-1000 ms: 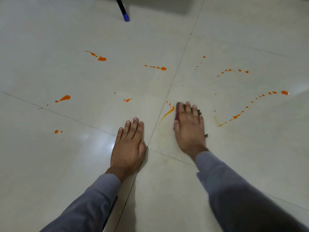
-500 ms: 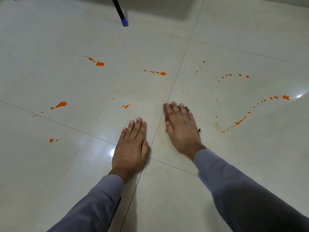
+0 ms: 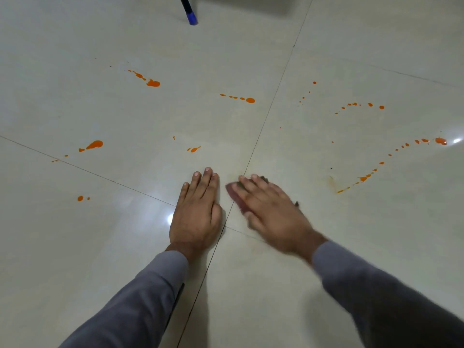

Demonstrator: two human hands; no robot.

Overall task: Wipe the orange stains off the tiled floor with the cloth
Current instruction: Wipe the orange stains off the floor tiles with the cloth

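Just right of the grout line [image 3: 253, 151], the dark red cloth [image 3: 234, 194] is pressed flat to the tiled floor [image 3: 326, 247] under the straight, spread fingers of the right hand [image 3: 272, 214], its visible edge peeking out at the left. The left hand [image 3: 198, 214] is planted flat beside it, fingers straight, holding nothing. 2 small orange stains [image 3: 194, 148] lie just far-left of both hands, nearer than the long dotted trail [image 3: 364, 179] at right, so that direction is judged likeliest.

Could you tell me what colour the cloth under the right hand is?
Dark reddish-maroon cloth, seen in the head view.
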